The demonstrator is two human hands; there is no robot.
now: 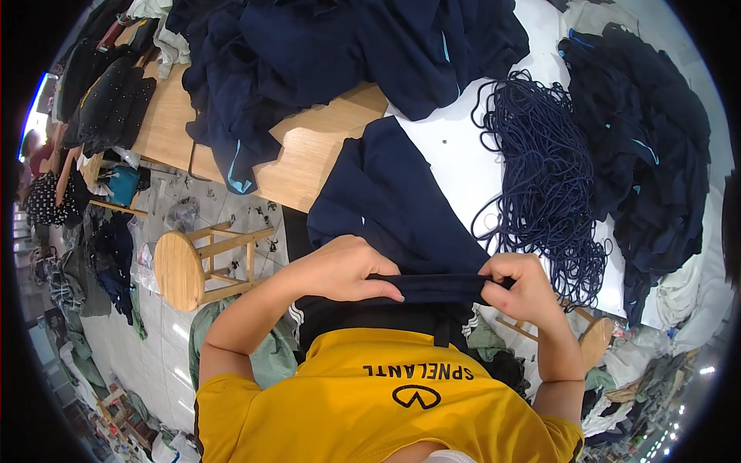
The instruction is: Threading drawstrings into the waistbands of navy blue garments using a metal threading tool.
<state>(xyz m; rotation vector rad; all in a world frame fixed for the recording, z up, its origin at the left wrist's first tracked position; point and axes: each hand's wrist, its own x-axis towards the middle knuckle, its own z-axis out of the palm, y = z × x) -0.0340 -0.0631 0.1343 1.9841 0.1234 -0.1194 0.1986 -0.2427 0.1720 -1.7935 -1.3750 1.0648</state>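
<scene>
- Here's a dark navy-blue, matte fabric garment piece (pixel 394 193), and it's stretching away from the person's waist, tapering toward its far end.
- That far end is lying over the meeting line of the pale wooden tabletop (pixel 309 147) and the white tabletop (pixel 440 158), its right edge slanting down across the white.
- Soft creases are running through the middle, and a tiny pale mark is showing left of centre.
- Now the near edge: a narrow, folded navy band (pixel 440 288) is running nearly level, lengthwise ridges showing.
- It's being pulled fairly straight, the left hand (pixel 343 268) pinching one end, the right hand (pixel 521 287) gripping the other.
</scene>
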